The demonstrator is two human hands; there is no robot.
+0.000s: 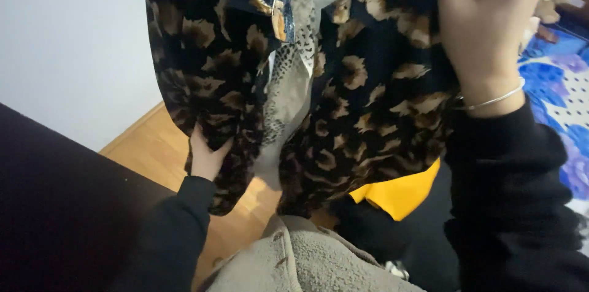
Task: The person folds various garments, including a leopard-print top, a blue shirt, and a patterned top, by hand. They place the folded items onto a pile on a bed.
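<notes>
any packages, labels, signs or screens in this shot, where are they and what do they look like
None in view: no package, label, sign or screen.
Only a dark leopard-print garment held up by the left hand and right hand, a yellow cloth piece below it, and a blue patterned bedspread at the right edge.

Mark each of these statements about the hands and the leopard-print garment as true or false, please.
1. The right hand grips the leopard-print garment near its top. True.
2. The left hand hangs free and touches nothing. False: it holds the garment's lower left edge.
3. A thin silver bracelet sits on the right wrist. True.
4. The garment lies flat on the wooden floor. False: it is held up above the floor.
5. The yellow fabric shows below the garment on the right side. True.
6. Both sleeves are white. False: they are black.
</notes>
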